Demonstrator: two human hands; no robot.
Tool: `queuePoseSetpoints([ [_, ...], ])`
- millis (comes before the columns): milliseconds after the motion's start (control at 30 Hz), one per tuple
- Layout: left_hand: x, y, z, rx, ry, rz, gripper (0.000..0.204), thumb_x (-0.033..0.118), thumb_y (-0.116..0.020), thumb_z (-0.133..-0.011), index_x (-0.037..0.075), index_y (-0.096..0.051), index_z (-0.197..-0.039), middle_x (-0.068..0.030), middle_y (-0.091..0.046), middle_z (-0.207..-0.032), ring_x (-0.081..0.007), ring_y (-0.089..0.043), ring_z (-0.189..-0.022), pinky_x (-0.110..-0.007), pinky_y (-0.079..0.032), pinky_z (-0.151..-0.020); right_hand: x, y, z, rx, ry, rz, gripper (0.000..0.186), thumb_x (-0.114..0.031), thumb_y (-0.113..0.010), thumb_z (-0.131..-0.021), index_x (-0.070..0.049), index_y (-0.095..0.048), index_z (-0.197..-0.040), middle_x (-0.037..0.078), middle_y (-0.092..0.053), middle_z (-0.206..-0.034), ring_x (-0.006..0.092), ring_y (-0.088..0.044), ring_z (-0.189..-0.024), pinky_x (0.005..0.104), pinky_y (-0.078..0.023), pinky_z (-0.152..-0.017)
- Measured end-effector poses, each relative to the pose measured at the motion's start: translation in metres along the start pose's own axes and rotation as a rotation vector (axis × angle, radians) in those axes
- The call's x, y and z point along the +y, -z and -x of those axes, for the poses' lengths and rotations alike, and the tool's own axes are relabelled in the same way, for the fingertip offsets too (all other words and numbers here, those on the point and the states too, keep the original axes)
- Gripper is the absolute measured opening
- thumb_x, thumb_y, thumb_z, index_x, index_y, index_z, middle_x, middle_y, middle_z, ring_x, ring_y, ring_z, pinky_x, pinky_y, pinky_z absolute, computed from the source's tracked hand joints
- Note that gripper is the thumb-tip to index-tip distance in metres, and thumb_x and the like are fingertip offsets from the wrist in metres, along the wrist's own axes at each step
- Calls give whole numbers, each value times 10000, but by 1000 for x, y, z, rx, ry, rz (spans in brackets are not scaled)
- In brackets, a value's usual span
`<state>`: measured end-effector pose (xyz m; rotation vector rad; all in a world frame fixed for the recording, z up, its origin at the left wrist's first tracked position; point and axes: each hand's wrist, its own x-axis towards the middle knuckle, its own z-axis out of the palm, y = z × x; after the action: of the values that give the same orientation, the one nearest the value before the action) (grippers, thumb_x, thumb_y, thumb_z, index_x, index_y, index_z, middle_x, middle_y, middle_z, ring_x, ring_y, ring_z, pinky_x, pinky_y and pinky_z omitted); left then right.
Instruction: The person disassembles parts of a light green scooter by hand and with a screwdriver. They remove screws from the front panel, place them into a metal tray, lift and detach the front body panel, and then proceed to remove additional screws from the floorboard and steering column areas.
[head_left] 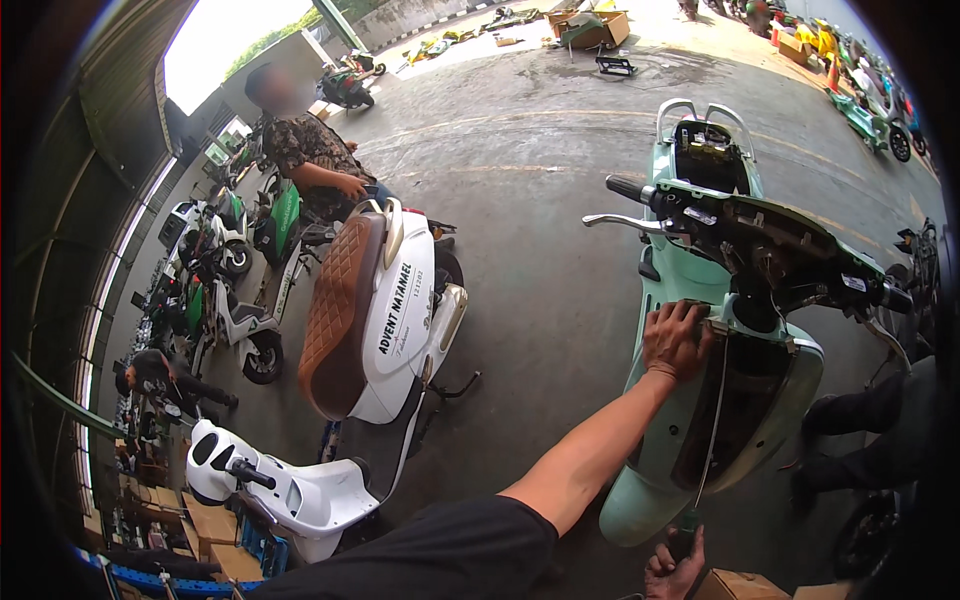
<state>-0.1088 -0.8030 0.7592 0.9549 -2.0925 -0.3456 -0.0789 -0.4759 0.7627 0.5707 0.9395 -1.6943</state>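
Observation:
A pale green scooter stands in front of me on the right, its handlebar uncovered and its wiring exposed. My left hand reaches across to the scooter's body panel just below the handlebar, with fingers bent over the panel's upper edge. Low in the view, my right hand is closed around the dark green handle of a long screwdriver. The thin shaft runs upward over the scooter's dark front opening. Its tip ends close to my left hand, and I cannot tell whether it sits in a screw.
Left of me stands a white scooter with a brown quilted seat; a person is behind it. Another person is far left. Dark-clothed legs are close on the right. Cardboard boxes lie at the bottom edge.

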Motion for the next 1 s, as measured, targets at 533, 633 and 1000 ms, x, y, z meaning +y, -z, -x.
queuePoseSetpoints([
  [533, -10, -7, -2, 10, -37, -13, 268, 275, -513, -835, 150, -647, -1030, -31, -637, -1035, -261, -575, -977, -401, -403, -824, 6, -10, -2, -91, 216, 87, 412, -339, -525, -961, -79, -502, -1280, 95, -587, -842, 108, -406, -410, 222, -290, -357],
  [633, -9, -7, -1, 9, -32, -15, 263, 275, -515, -836, 149, -650, -1024, -30, -642, -1033, -265, -575, -985, -403, -405, -834, 17, -2, -5, 29, 578, 417, 424, -307, -547, -958, -54, -507, -1296, 91, -593, -850, 119, -437, -416, 255, -327, -374],
  [1000, -8, -8, -1, 2, -43, -23, 266, 274, -515, -840, 162, -661, -1033, -32, -642, -1029, -258, -571, -998, -392, -404, -850, 6, 8, -10, -251, 17, 6, 456, -352, -510, -970, -51, -482, -1311, 105, -566, -752, 110, -455, -454, 245, -327, -368],
])
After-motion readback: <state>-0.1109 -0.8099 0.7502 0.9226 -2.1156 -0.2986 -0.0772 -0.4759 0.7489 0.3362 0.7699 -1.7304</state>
